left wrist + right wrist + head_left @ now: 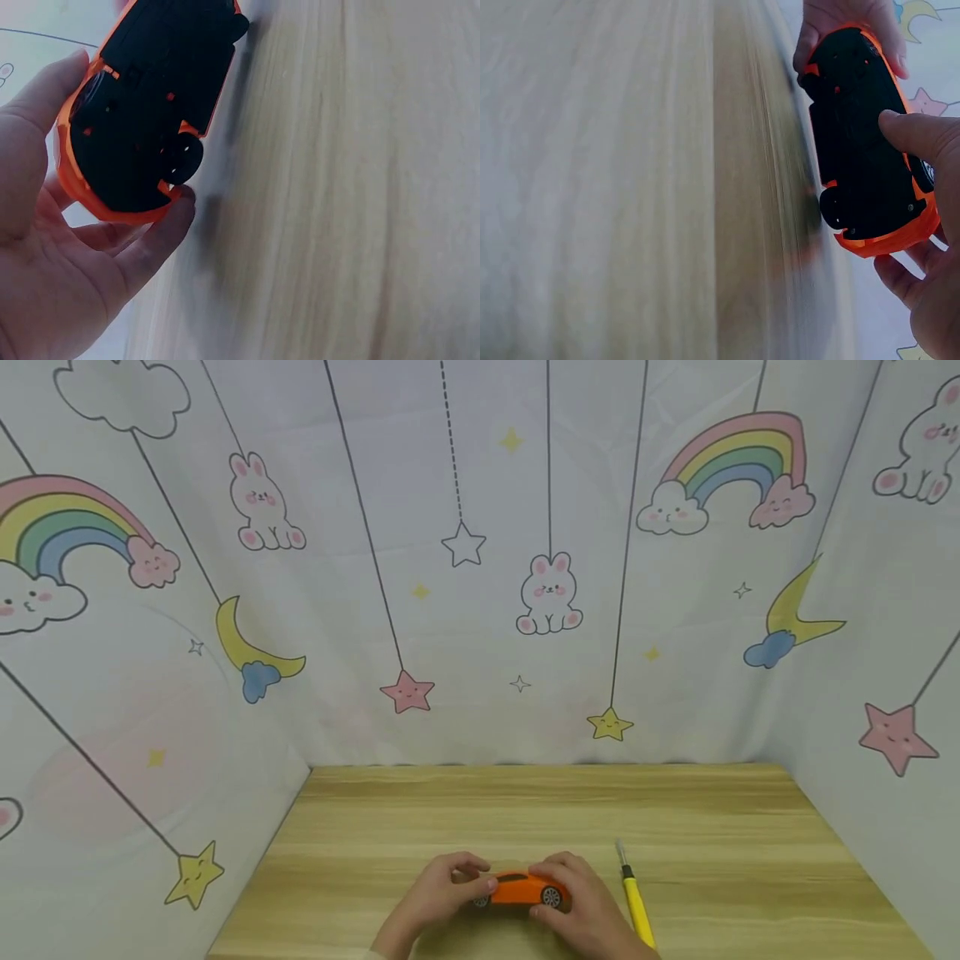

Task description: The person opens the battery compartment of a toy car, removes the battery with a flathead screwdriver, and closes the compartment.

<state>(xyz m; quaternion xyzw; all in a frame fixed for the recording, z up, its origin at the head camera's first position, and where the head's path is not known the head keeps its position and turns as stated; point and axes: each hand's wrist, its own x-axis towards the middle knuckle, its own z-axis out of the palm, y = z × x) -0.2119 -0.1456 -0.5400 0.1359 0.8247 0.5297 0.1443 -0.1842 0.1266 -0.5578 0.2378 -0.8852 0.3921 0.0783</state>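
Note:
An orange toy car (pixel 517 888) is held between both hands just above the table, side-on in the head view. My left hand (pixel 442 893) grips one end, its thumb lying on the car's side. Around the other end are the fingers of my right hand (pixel 581 902). Both wrist views show the car's black underside (pixel 142 112) with its wheels, tilted above the wood. In the right wrist view, the right thumb (pixel 915 133) presses on that underside while fingers curl at the orange end. Part of the car's roof and ends is hidden by the hands.
A slim tool with a yellow handle (pixel 637 910), black collar and metal tip lies on the wooden table (pixel 450 802) to the right of the right hand. White cloth walls (pixel 480 718) printed with rabbits, stars and rainbows stand behind and on both sides.

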